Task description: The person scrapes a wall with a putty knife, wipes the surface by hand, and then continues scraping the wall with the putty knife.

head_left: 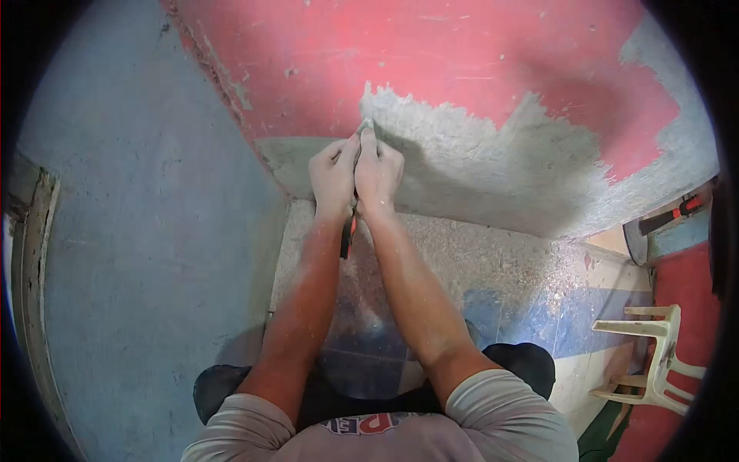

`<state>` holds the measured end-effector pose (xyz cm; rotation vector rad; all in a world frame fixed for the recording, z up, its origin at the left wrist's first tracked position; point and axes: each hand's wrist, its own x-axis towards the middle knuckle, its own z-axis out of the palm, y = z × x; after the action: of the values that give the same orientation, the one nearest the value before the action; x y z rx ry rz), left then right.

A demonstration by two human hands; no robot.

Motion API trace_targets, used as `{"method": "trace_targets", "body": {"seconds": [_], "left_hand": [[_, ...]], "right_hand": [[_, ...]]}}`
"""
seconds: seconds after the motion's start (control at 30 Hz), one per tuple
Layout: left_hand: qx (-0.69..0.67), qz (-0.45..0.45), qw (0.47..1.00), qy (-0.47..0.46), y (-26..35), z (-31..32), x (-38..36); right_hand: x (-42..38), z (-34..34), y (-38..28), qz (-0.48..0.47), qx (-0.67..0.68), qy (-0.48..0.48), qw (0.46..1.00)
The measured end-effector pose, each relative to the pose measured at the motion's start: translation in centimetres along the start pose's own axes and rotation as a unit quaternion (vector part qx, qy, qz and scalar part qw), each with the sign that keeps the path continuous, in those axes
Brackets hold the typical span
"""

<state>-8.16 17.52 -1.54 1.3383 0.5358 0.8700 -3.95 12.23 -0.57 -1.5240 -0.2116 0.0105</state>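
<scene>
Both hands are stretched out in front of me, close together against the wall. My left hand [332, 175] and my right hand [379, 171] are closed around a scraper, with thumbs pointing toward its tip. The scraper's black and red handle [348, 237] sticks out below, between my wrists. Its working end, mostly hidden by my fingers, meets the wall at the edge of the pink paint [308, 85]. To the right of my hands lies a bare grey patch [469, 165] with a ragged upper border. Pale dust coats both hands.
A blue-grey wall [154, 200] meets the pink one at a corner on the left. Dust and flakes lie on the blue and white tiled floor [531, 308]. At right stands a white plastic chair [658, 350]; above it is a tool with a red and black handle [670, 217].
</scene>
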Motion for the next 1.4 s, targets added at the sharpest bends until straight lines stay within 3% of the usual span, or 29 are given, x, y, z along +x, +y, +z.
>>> {"method": "trace_targets", "body": {"seconds": [0.1,0.2,0.37,0.47,0.57,0.6,0.7,0.8,0.9,1.0,1.13,1.17,1.3,1.4], "left_hand": [[0.024,0.090,0.995,-0.031,3.2,0.5,0.7],[-0.109,0.060,0.992,-0.025,5.1,1.6,1.6],[0.004,0.093,0.995,-0.026,-0.5,0.8,1.0],[-0.055,0.029,0.998,-0.021,-1.6,0.8,-0.8],[-0.001,0.085,0.996,-0.015,2.2,1.5,0.9],[-0.001,0.102,0.995,-0.019,4.1,1.9,1.4],[-0.128,0.040,0.990,-0.036,7.4,2.9,2.1],[-0.052,0.069,0.996,-0.031,3.9,1.9,1.5],[-0.037,0.044,0.998,-0.027,-3.1,-0.2,0.4],[-0.027,0.054,0.998,-0.011,-2.7,0.4,-0.1],[-0.076,0.066,0.995,-0.007,3.5,2.6,1.4],[-0.118,0.038,0.992,-0.020,4.4,2.6,1.5],[-0.030,0.074,0.997,-0.024,2.2,1.4,1.2],[-0.078,0.017,0.996,-0.030,-0.4,0.8,0.1]], "right_hand": [[0.6,0.7,-2.0,-0.042,0.061,0.003,0.997],[1.2,0.8,-4.2,-0.077,0.071,-0.003,0.994],[0.8,-0.2,0.2,-0.080,0.002,0.011,0.997],[0.2,-0.9,1.8,-0.066,-0.023,-0.002,0.998],[1.7,-0.8,-2.4,-0.141,-0.038,-0.009,0.989],[2.1,-0.5,-4.4,-0.120,-0.010,-0.012,0.993],[2.1,-0.3,-8.4,-0.078,0.038,-0.015,0.996],[1.6,-0.3,-4.4,-0.133,-0.037,0.010,0.990],[-0.1,-0.2,2.4,-0.101,-0.067,0.016,0.992],[0.2,-0.5,2.1,-0.120,-0.062,0.014,0.991],[1.6,-0.8,-5.9,-0.106,-0.053,-0.012,0.993],[1.9,-0.4,-5.7,-0.050,0.021,-0.029,0.998],[1.5,0.1,-2.3,-0.082,-0.010,0.014,0.996],[-0.2,-0.1,0.2,-0.051,0.005,0.024,0.998]]}}
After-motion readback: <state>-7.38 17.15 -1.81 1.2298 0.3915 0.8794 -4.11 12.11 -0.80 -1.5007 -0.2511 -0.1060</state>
